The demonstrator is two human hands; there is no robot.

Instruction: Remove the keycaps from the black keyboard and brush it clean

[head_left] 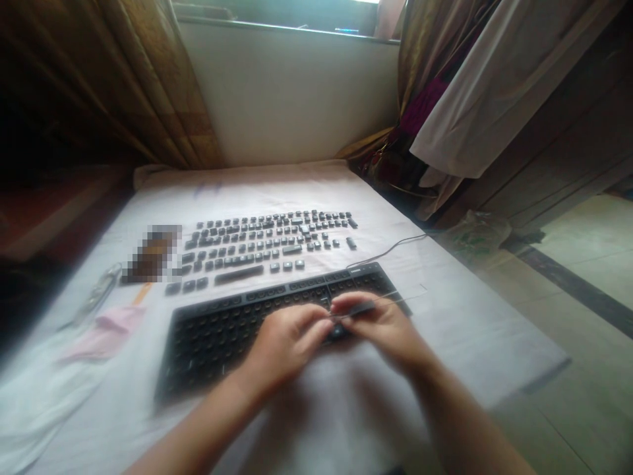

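Observation:
A black keyboard (217,330) lies at a slant before me, its keycaps off over most of its face. Over its right part, both hands meet with fingertips almost touching. In my right hand (386,326) is a wire keycap puller (363,308), a slim dark handle with thin wires sticking out to the right. My left hand (291,333) is closed in a pinch at the puller's left end; what its fingertips hold is too small and blurred to name. Behind the keyboard, loose black keycaps (240,272) lie in rows on the white cloth.
The white cloth (494,343) covers the work surface. A pink cloth (111,330), a clear packet (101,290) and a pixelated dark item (153,254) lie at left. The keyboard's cable (390,249) runs off the right edge. Curtains (148,86) hang behind.

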